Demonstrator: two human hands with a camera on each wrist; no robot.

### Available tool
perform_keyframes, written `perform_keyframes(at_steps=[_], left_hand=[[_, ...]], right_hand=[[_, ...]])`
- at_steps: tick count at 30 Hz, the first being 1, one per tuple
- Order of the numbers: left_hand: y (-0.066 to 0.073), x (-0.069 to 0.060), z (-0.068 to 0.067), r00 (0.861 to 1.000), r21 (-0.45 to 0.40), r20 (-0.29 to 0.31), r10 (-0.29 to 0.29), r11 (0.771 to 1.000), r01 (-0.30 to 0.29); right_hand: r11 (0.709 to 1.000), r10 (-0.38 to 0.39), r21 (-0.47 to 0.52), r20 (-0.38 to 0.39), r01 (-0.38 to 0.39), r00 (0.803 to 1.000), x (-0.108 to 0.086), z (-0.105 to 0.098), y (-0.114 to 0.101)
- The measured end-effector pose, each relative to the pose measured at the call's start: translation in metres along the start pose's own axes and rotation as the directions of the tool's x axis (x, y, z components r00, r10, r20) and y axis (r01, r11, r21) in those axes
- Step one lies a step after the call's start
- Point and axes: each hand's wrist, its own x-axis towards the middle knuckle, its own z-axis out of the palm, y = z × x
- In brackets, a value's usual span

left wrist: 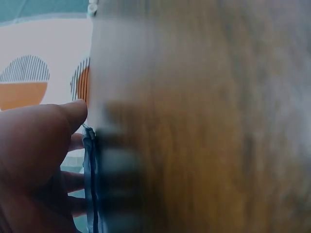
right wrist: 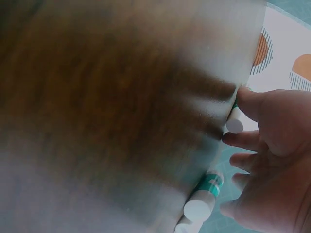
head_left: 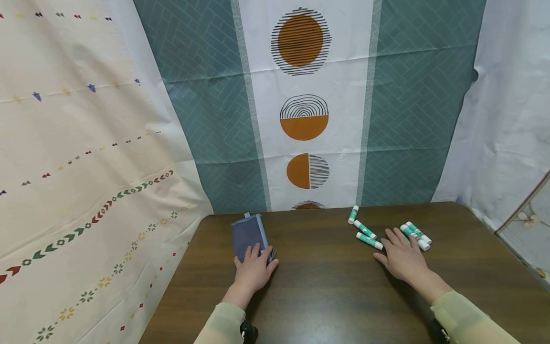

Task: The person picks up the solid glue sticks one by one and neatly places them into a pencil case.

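A dark blue zippered pouch (head_left: 248, 236) lies flat at the left of the table. My left hand (head_left: 252, 272) rests on its near end with fingers spread; in the left wrist view, the pouch's zipper edge (left wrist: 91, 179) runs beside the fingers. At the right, my right hand (head_left: 404, 258) reaches over the tabletop with fingers extended, between two groups of green-and-white glue sticks. One glue stick (head_left: 369, 241) lies by its thumb and index finger, with two more (head_left: 365, 229) behind. Other glue sticks (head_left: 418, 232) lie side by side at its fingertips, partly covered.
The brown wooden table (head_left: 318, 296) ends at a back edge against a patterned curtain (head_left: 305, 119). One glue stick (head_left: 353, 214) lies near that edge. A cream printed cloth (head_left: 86, 191) hangs at the left, a white one (head_left: 511, 105) at the right.
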Motion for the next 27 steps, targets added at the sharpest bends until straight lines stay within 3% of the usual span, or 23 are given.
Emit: perform_keyframes(at_steps=[27], left_hand=[[0.031, -0.01, 0.004, 0.992, 0.001, 0.043, 0.123, 0.992, -0.123]], right_hand=[[0.998, 0.009, 0.065, -0.068, -0.004, 0.998, 0.008, 0.002, -0.002]])
